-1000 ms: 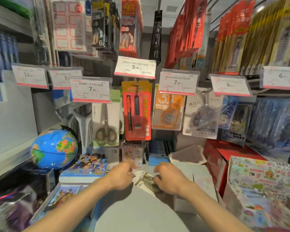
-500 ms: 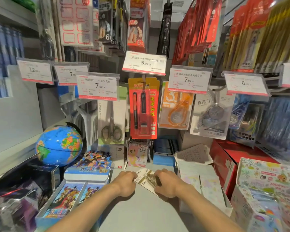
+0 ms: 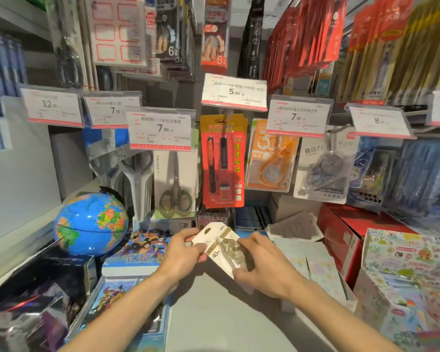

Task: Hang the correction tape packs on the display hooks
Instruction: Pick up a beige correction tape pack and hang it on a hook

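Observation:
A white and beige correction tape pack (image 3: pixel 220 243) marked 40m is held between both hands just above the grey shelf top (image 3: pixel 214 313). My left hand (image 3: pixel 182 252) pinches its left edge, and my right hand (image 3: pixel 258 262) grips its lower right end, covering part of the clear blister. Higher up on the display hooks hang an orange correction tape pack (image 3: pixel 269 161) under a 7.90 price tag (image 3: pixel 297 118) and a white one (image 3: pixel 324 171) to its right.
A red pen pack (image 3: pixel 222 163) and a scissors pack (image 3: pixel 173 184) hang left of the tapes. A blue globe (image 3: pixel 90 223) stands at the left, a red box (image 3: pixel 341 235) and sticker boxes (image 3: pixel 401 270) at the right. Notebooks lie beside the hands.
Both hands have lifted the pack off the shelf top and turned it, so its 40m label now faces me. The view has tilted slightly upward.

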